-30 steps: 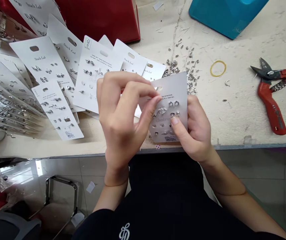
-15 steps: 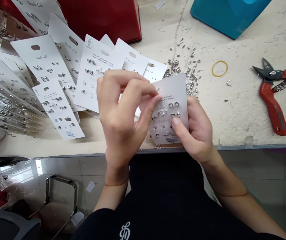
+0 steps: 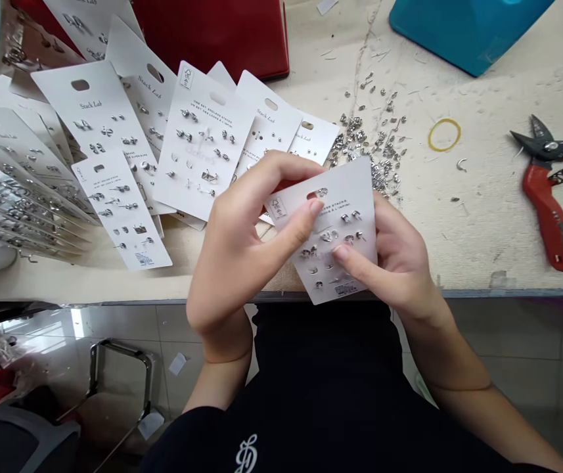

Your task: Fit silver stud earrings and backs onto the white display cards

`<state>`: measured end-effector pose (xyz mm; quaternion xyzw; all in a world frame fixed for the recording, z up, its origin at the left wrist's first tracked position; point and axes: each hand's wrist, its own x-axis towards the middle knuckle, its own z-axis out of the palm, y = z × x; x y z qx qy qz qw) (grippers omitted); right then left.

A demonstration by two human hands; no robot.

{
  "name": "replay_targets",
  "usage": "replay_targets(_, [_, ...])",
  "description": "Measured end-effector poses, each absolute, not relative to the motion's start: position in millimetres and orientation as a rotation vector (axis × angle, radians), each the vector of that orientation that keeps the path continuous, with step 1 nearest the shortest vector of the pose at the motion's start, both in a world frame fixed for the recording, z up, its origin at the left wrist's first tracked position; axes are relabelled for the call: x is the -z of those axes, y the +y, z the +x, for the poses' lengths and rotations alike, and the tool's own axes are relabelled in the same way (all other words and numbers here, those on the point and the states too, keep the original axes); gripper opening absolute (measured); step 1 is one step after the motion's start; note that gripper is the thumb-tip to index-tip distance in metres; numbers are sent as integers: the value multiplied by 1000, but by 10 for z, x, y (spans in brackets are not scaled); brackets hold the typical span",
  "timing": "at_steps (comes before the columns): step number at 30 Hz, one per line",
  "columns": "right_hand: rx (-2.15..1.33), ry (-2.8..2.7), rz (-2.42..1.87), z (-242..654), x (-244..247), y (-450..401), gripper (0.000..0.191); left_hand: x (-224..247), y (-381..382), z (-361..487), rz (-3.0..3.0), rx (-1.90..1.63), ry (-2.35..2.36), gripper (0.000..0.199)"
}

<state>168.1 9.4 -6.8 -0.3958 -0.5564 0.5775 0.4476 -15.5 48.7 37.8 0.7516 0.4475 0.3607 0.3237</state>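
Note:
My left hand (image 3: 246, 243) and my right hand (image 3: 394, 256) both grip a white card of silver stud earrings (image 3: 345, 263) just above the table's front edge. My left thumb presses near the card's hang hole, and those fingers curl over its top edge. My right thumb lies on the card's front among the earrings, with the right fingers behind it. Other white Stack Lab earring cards (image 3: 202, 144) lie fanned out directly beyond my hands. A scatter of loose silver earring pieces (image 3: 372, 144) sits just past the held card's top right corner.
Red-handled spring snips (image 3: 550, 190) lie at the right, near a yellow rubber band (image 3: 443, 135). A teal bin (image 3: 468, 33) and a red case (image 3: 212, 39) stand at the back. Racked earring cards (image 3: 20, 184) crowd the left. A metal chair frame (image 3: 121, 374) stands on the floor below.
The held card has tilted counterclockwise and dropped slightly toward the table edge. My left fingers have shifted from pinching its top edge to pressing nearer the hole.

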Motion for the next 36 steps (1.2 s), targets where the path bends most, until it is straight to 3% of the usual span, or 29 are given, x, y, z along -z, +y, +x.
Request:
replay_targets(5, [-1536,-1264,-924,1645,48,104,32,-419,442,-94,1919,-963,1170,16])
replay_targets(14, [-1397,-1301,-964,1638,57,109,35,-402,443,-93,1924,-906,1149,18])
replay_targets(23, [-1290,-1351,-1086,1621,65,83,21,-365,456,-103,2045,-979,1088,21])
replay_targets(27, [-1355,-1340,-1060,1632,78,74,25,-409,411,-57,2143,-1020,1340,28])
replay_targets(36, [-1307,-1397,-1141,1642,75,67,29,-435,354,-27,2416,-1030,1526,16])
